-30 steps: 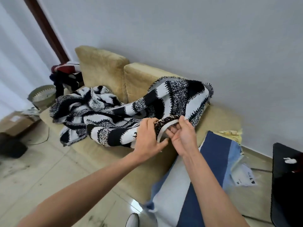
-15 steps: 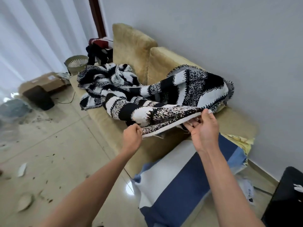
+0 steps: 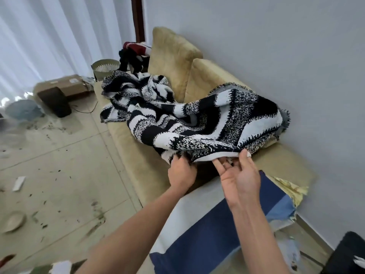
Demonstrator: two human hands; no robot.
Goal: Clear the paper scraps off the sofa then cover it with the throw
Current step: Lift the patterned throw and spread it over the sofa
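Sofa (image 3: 286,161), throw (image 3: 197,123) hem pinched, left hand (image 3: 180,173), right hand (image 3: 241,178)

The throw (image 3: 197,123) is black-and-white striped, the sofa (image 3: 173,56) mustard yellow, the cushion (image 3: 207,234) navy, white and light blue.

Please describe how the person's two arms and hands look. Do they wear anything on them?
The left forearm and right forearm are bare to the frame's edge; no sleeve shows. The left hand and right hand wear no gloves, and no ring, watch or bracelet is visible. The right thumbnail looks short and unpainted.
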